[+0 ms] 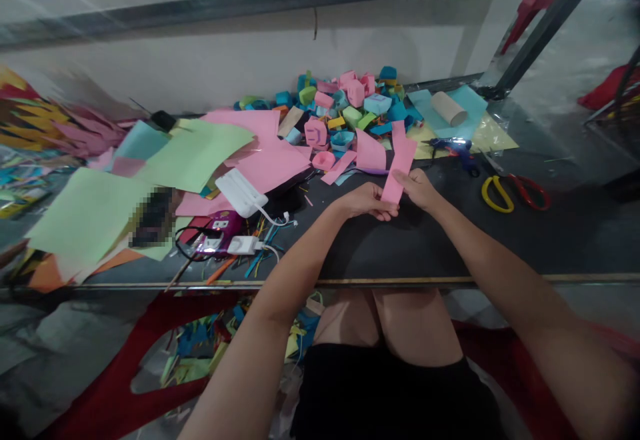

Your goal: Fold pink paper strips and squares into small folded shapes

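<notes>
A strip of pink paper is held up over the dark table, tilted with its top to the right. My left hand pinches its lower end. Higher up on the right edge, my right hand grips the same strip between thumb and fingers. Just behind it lie a curled pink paper piece and a smaller pink strip. To the right of my right hand rest scissors with one yellow and one red handle, and a blue-handled tool.
Small folded paper pieces in several colours are heaped against the wall. Large green sheets and pink sheets cover the left side. A white power bank, cables and a purple power strip lie nearer. A cardboard tube sits back right.
</notes>
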Action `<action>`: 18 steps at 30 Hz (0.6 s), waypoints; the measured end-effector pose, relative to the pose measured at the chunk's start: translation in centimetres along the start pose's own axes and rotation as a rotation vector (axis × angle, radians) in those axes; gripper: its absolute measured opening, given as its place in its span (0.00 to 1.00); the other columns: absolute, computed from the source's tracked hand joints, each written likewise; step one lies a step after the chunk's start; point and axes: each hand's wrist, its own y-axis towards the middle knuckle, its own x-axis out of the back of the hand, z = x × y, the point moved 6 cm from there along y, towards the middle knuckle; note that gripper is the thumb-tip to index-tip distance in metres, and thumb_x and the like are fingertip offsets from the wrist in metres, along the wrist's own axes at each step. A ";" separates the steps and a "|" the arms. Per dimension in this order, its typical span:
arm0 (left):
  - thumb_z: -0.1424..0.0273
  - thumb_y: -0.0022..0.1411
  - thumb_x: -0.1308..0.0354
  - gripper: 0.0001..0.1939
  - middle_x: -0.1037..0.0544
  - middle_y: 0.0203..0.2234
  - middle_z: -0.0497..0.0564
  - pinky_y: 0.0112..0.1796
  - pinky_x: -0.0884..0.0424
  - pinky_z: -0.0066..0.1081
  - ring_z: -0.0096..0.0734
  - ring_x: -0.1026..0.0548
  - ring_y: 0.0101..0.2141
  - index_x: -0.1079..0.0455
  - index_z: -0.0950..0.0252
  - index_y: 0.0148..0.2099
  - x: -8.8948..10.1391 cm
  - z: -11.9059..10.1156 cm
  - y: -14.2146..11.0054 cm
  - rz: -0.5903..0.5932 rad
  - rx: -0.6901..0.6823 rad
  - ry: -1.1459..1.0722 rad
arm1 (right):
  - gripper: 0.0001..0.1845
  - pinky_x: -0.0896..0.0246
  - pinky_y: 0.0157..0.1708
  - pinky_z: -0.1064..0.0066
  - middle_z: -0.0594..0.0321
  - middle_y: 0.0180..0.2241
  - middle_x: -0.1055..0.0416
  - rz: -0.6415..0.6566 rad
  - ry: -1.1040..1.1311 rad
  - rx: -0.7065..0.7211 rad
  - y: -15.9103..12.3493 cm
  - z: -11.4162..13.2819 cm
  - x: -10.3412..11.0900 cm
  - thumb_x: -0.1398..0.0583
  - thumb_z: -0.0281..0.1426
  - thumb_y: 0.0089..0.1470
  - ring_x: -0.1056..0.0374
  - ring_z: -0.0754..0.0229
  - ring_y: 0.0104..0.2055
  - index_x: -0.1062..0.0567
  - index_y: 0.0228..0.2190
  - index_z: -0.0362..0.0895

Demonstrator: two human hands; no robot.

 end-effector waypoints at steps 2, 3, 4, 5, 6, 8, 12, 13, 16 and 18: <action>0.71 0.54 0.24 0.12 0.15 0.30 0.56 0.28 0.25 0.21 0.20 0.22 0.24 0.19 0.73 0.37 0.0 0.0 0.0 0.019 -0.013 0.006 | 0.44 0.64 0.17 0.70 0.71 0.10 0.53 -0.046 0.015 -0.003 0.0 -0.1 0.3 0.45 0.74 0.46 0.57 0.70 0.16 0.44 0.10 0.47; 0.70 0.53 0.23 0.13 0.15 0.31 0.56 0.28 0.25 0.21 0.20 0.22 0.24 0.19 0.73 0.37 0.0 0.1 0.1 0.024 -0.024 0.008 | 0.44 0.64 0.17 0.70 0.71 0.10 0.53 -0.058 0.013 0.002 0.0 -0.1 0.4 0.45 0.73 0.46 0.57 0.69 0.16 0.44 0.10 0.47; 0.69 0.52 0.23 0.14 0.15 0.31 0.57 0.28 0.25 0.21 0.20 0.22 0.24 0.19 0.73 0.37 0.0 0.2 0.1 0.038 -0.027 0.016 | 0.44 0.64 0.17 0.70 0.71 0.11 0.53 -0.070 0.010 0.011 0.1 -0.1 0.5 0.45 0.73 0.46 0.58 0.69 0.17 0.44 0.10 0.47; 0.68 0.51 0.22 0.15 0.15 0.31 0.57 0.29 0.25 0.22 0.21 0.21 0.24 0.19 0.73 0.37 0.0 0.3 0.1 0.063 -0.022 0.031 | 0.43 0.64 0.18 0.69 0.70 0.11 0.53 -0.089 0.004 0.022 0.1 -0.1 0.7 0.44 0.73 0.47 0.57 0.69 0.17 0.44 0.11 0.47; 0.67 0.49 0.21 0.17 0.15 0.31 0.58 0.29 0.24 0.22 0.22 0.21 0.25 0.20 0.73 0.37 -0.1 0.4 0.1 0.092 -0.014 0.045 | 0.43 0.63 0.18 0.69 0.70 0.12 0.53 -0.115 -0.002 0.034 0.2 -0.2 0.9 0.44 0.72 0.47 0.57 0.69 0.18 0.44 0.11 0.48; 0.65 0.46 0.20 0.21 0.15 0.30 0.58 0.31 0.23 0.24 0.25 0.19 0.26 0.20 0.74 0.38 -0.6 0.6 0.1 0.163 -0.009 0.062 | 0.43 0.61 0.19 0.69 0.69 0.13 0.52 -0.173 -0.016 0.050 0.4 -0.3 1.4 0.44 0.71 0.49 0.56 0.68 0.18 0.45 0.11 0.48; 0.59 0.50 0.22 0.27 0.16 0.28 0.57 0.42 0.21 0.30 0.33 0.16 0.35 0.21 0.74 0.45 -1.5 0.2 0.4 0.185 -0.126 -0.005 | 0.42 0.61 0.19 0.69 0.69 0.13 0.53 -0.215 -0.042 0.056 0.6 -0.5 2.2 0.43 0.69 0.50 0.56 0.68 0.18 0.45 0.11 0.48; 0.57 0.54 0.24 0.27 0.16 0.28 0.57 0.44 0.21 0.31 0.34 0.15 0.36 0.21 0.74 0.46 -1.5 0.1 0.6 0.149 -0.165 -0.026 | 0.42 0.62 0.19 0.69 0.69 0.13 0.53 -0.224 -0.050 0.057 0.6 -0.5 2.3 0.42 0.69 0.50 0.56 0.68 0.18 0.45 0.11 0.47; 0.54 0.63 0.32 0.24 0.15 0.29 0.58 0.45 0.22 0.31 0.32 0.16 0.35 0.22 0.74 0.45 -1.2 0.2 1.3 0.003 -0.223 -0.032 | 0.42 0.62 0.19 0.69 0.69 0.13 0.53 -0.263 -0.102 0.062 0.4 -0.3 2.5 0.41 0.67 0.50 0.55 0.68 0.18 0.45 0.10 0.47; 0.55 0.65 0.34 0.22 0.15 0.32 0.60 0.45 0.22 0.32 0.31 0.16 0.35 0.23 0.74 0.43 -1.1 0.3 1.6 -0.054 -0.236 -0.024 | 0.42 0.62 0.19 0.69 0.69 0.12 0.52 -0.270 -0.150 0.070 0.2 -0.2 2.3 0.41 0.66 0.51 0.54 0.68 0.18 0.44 0.10 0.47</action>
